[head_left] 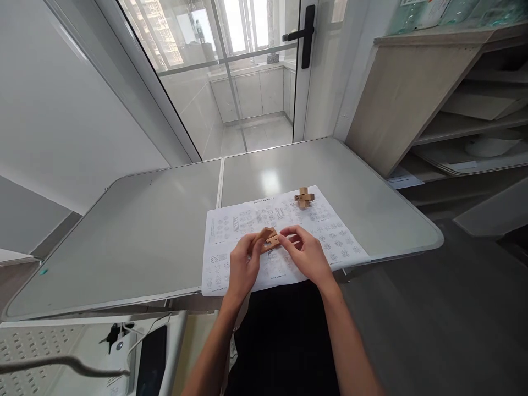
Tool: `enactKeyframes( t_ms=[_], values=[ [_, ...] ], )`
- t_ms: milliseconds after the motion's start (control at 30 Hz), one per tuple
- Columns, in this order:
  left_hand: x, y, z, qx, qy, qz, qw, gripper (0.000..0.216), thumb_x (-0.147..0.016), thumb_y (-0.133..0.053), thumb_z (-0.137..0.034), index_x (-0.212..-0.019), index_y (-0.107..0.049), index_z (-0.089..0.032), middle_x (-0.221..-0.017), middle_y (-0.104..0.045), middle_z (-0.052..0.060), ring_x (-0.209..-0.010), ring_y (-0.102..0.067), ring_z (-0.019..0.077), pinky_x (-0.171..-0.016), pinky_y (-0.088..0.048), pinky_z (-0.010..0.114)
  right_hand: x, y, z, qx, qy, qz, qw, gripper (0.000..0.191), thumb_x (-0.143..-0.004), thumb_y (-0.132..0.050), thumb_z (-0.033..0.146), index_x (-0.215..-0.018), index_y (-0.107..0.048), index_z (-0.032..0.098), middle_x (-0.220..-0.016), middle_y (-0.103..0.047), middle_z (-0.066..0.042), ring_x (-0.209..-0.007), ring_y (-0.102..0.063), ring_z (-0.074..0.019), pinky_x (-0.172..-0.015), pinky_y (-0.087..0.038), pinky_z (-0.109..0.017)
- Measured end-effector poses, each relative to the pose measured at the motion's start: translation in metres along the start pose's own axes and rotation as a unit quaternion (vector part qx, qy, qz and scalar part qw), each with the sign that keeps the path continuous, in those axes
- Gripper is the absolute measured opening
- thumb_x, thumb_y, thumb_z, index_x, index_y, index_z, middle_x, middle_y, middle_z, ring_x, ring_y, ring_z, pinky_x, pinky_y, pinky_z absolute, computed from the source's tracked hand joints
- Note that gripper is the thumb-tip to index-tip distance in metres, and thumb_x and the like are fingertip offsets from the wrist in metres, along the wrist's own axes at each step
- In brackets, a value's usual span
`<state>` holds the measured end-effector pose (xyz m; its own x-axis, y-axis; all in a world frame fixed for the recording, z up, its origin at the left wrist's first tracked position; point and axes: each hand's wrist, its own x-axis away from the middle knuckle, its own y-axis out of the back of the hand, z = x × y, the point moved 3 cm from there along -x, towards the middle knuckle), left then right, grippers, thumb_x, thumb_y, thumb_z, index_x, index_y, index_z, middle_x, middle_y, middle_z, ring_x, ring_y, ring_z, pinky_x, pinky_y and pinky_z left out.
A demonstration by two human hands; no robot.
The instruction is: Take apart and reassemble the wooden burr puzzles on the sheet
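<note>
Between my two hands are notched wooden puzzle pieces [271, 242], light brown and bar-shaped. My left hand [244, 261] is closed round their left end, with fingers partly hidden behind the wood. The thumb and fingers of my right hand [303, 250] pinch the right end of a notched piece. Beneath both hands lies a large white instruction sheet [223, 250] printed with small diagrams. Beyond my right hand, an assembled wooden burr puzzle [304, 198] stands on the sheet's upper right part.
The grey folding table [165, 220] has a seam left of the sheet. A glass door [256, 82] is behind it, a wooden shelf unit [421, 93] at right. At lower left, a white cart [53, 341] holds a power strip [121, 357], keys and a dark phone [152, 360].
</note>
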<state>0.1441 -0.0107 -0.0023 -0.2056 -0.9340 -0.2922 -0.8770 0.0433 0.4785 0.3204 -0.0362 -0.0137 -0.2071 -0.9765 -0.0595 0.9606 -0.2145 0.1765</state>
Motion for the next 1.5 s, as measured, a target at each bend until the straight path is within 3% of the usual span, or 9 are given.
enactKeyframes(
  t_ms=[100, 300, 467, 733, 1000, 1367, 1500],
  values=[
    [-0.002, 0.004, 0.004, 0.046, 0.063, -0.037, 0.996, 0.033, -0.107, -0.045, -0.047, -0.105, -0.067, -0.023, -0.1, -0.073, 0.005, -0.092, -0.068, 0.0205, -0.09, -0.052, 0.035, -0.001, -0.004, -0.004, 0.066, 0.026, -0.007, 0.997, 0.026, -0.096, -0.061, 0.045, -0.106, -0.068, 0.022, -0.11, -0.073, -0.008, -0.083, -0.068, -0.0207, -0.073, -0.054, -0.034],
    [-0.006, 0.008, 0.012, 0.101, 0.107, -0.08, 0.986, 0.038, -0.106, -0.043, -0.054, -0.098, -0.062, -0.022, -0.08, -0.061, 0.001, -0.071, -0.057, 0.016, -0.077, -0.051, 0.03, 0.001, -0.014, -0.003, 0.143, 0.091, 0.023, 0.985, 0.021, -0.098, -0.06, 0.034, -0.116, -0.066, 0.026, -0.122, -0.069, -0.008, -0.096, -0.068, -0.0246, -0.081, -0.056, -0.038],
    [-0.005, 0.006, 0.015, 0.122, 0.118, -0.067, 0.983, 0.036, -0.105, -0.044, -0.054, -0.104, -0.061, -0.022, -0.082, -0.058, 0.0, -0.071, -0.054, 0.0155, -0.074, -0.049, 0.029, 0.003, -0.021, 0.0, 0.177, 0.113, 0.025, 0.977, 0.022, -0.097, -0.062, 0.028, -0.119, -0.065, 0.026, -0.13, -0.067, -0.008, -0.114, -0.065, -0.0286, -0.096, -0.055, -0.044],
    [-0.005, 0.007, 0.011, 0.13, 0.12, -0.061, 0.982, 0.035, -0.105, -0.046, -0.053, -0.097, -0.059, -0.022, -0.075, -0.055, -0.001, -0.068, -0.053, 0.0153, -0.072, -0.049, 0.029, 0.003, -0.025, -0.004, 0.203, 0.124, 0.038, 0.971, 0.036, -0.099, -0.06, 0.034, -0.134, -0.06, 0.029, -0.149, -0.057, -0.007, -0.126, -0.06, -0.0303, -0.099, -0.056, -0.048],
    [-0.006, 0.005, 0.012, 0.129, 0.12, -0.052, 0.983, 0.034, -0.105, -0.046, -0.052, -0.095, -0.058, -0.022, -0.076, -0.055, -0.001, -0.068, -0.053, 0.0151, -0.072, -0.048, 0.028, 0.003, -0.028, -0.005, 0.228, 0.128, 0.037, 0.964, 0.04, -0.099, -0.058, 0.033, -0.14, -0.057, 0.029, -0.156, -0.052, -0.007, -0.133, -0.055, -0.0328, -0.103, -0.054, -0.053],
    [-0.006, 0.004, 0.015, 0.093, 0.113, -0.029, 0.989, 0.037, -0.105, -0.044, -0.054, -0.088, -0.055, -0.023, -0.074, -0.055, -0.001, -0.067, -0.053, 0.0159, -0.072, -0.046, 0.029, 0.003, -0.026, -0.001, 0.208, 0.086, 0.027, 0.974, 0.032, -0.097, -0.06, 0.029, -0.128, -0.061, 0.024, -0.128, -0.068, -0.011, -0.117, -0.064, -0.0316, -0.095, -0.055, -0.048],
    [-0.006, 0.004, 0.014, 0.077, 0.102, -0.017, 0.992, 0.037, -0.106, -0.042, -0.053, -0.088, -0.055, -0.023, -0.076, -0.057, -0.001, -0.069, -0.054, 0.0159, -0.074, -0.046, 0.029, 0.008, -0.019, 0.004, 0.188, 0.029, 0.051, 0.98, 0.033, -0.096, -0.064, 0.033, -0.128, -0.064, 0.026, -0.115, -0.074, -0.009, -0.106, -0.069, -0.0305, -0.09, -0.055, -0.046]
  ],
)
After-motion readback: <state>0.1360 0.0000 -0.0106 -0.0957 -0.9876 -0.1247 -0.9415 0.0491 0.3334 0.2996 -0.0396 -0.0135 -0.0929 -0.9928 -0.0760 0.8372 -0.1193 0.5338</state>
